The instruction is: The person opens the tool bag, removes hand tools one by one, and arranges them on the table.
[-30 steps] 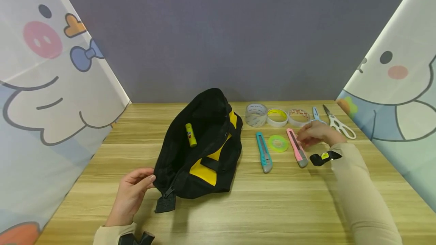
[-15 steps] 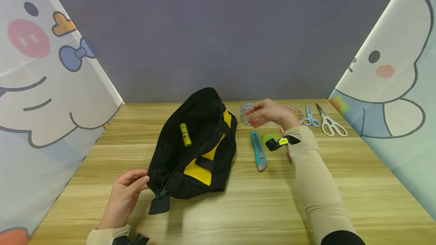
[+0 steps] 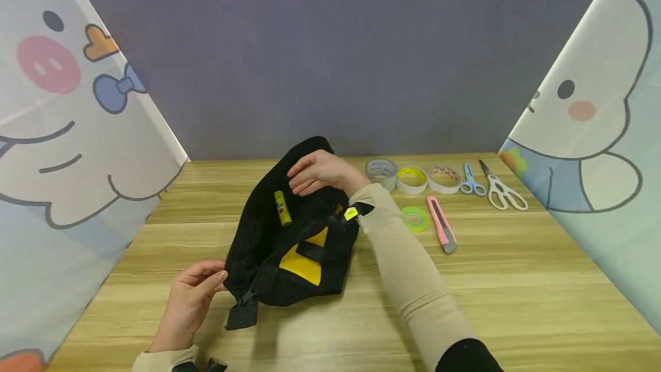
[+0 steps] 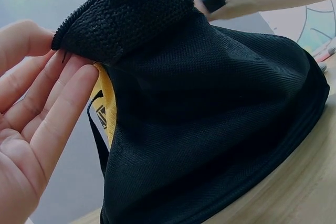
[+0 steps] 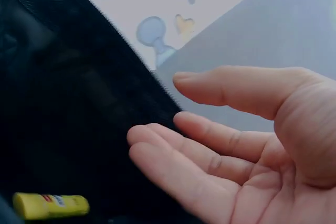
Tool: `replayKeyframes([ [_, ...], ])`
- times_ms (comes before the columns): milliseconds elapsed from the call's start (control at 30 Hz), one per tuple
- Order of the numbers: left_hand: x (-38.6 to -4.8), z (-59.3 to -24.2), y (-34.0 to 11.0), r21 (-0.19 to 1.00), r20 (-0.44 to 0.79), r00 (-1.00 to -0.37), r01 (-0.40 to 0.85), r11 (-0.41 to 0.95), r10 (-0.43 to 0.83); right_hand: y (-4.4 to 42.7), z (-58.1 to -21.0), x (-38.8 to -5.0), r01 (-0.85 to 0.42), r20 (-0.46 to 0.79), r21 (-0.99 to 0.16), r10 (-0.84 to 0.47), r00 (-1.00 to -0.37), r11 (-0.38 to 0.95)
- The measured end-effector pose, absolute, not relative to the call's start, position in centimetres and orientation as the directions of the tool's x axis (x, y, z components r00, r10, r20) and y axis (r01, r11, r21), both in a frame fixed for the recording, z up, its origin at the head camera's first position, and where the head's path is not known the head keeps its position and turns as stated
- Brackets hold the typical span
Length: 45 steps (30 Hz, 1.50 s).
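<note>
A black bag with yellow panels (image 3: pixel 301 266) lies with its mouth spread on the table. My left hand (image 3: pixel 190 297) pinches the bag's rim near its zipper end; the left wrist view shows the fabric edge between thumb and fingers. Inside the mouth rests a yellow glue stick (image 3: pixel 282 209). Over the far side of the opening is my right hand (image 3: pixel 321 172), just right of the glue stick. In the right wrist view its thumb and fingers stand apart, with nothing between them.
Three tape rolls (image 3: pixel 411 181) line the back, with blue scissors (image 3: pixel 471 181) and white-handled scissors (image 3: pixel 501 188) to their right. In front lie a green tape roll (image 3: pixel 415 219) and a pink utility knife (image 3: pixel 442 225). My right sleeve covers the teal knife's spot.
My right hand has moved left from beside the pink utility knife, past the tape rolls, to over the bag's mouth. My left hand keeps its hold on the rim.
</note>
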State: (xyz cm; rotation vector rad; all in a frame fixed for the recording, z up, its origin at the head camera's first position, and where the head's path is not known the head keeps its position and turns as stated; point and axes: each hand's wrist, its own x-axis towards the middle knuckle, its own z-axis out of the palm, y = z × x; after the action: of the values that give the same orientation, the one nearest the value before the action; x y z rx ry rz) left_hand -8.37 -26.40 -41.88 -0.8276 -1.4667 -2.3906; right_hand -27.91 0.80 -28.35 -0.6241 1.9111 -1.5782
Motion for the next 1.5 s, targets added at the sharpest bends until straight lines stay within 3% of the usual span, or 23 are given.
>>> replayKeyframes([
  [133,-8.4,-42.0,-26.3,0.752,0.565,-0.818,0.454,-0.478,0.11,-1.8,-29.9,-28.8,0.082,-0.231,-0.965,-0.653,-0.721,0.251],
  [333,-8.4,-42.0,-26.3,0.743,0.574,-0.811,0.459,-0.487,0.113,-4.2,-33.8,-29.9,0.224,-0.329,-0.941,-0.522,-0.787,0.255],
  [700,-8.3,-41.9,-26.1,0.73,0.573,-0.812,0.444,-0.52,0.112,-5.5,-38.6,-29.2,0.241,-0.4,-0.867,-0.32,-0.859,0.436],
  [867,-8.1,-41.9,-26.2,0.732,0.572,-0.813,0.445,-0.516,0.111,-6.0,-38.9,-28.7,0.204,-0.373,-0.852,-0.285,-0.883,0.482],
  [1100,-8.2,-42.1,-26.4,0.728,0.577,-0.81,0.452,-0.515,0.104,-5.2,-36.9,-28.5,0.121,-0.335,-0.862,-0.372,-0.866,0.493],
  [1500,-8.4,-42.0,-26.5,0.743,0.571,-0.815,0.462,-0.484,0.099,-2.5,-29.9,-27.2,-0.237,-0.199,-0.713,-0.515,-0.834,0.66],
])
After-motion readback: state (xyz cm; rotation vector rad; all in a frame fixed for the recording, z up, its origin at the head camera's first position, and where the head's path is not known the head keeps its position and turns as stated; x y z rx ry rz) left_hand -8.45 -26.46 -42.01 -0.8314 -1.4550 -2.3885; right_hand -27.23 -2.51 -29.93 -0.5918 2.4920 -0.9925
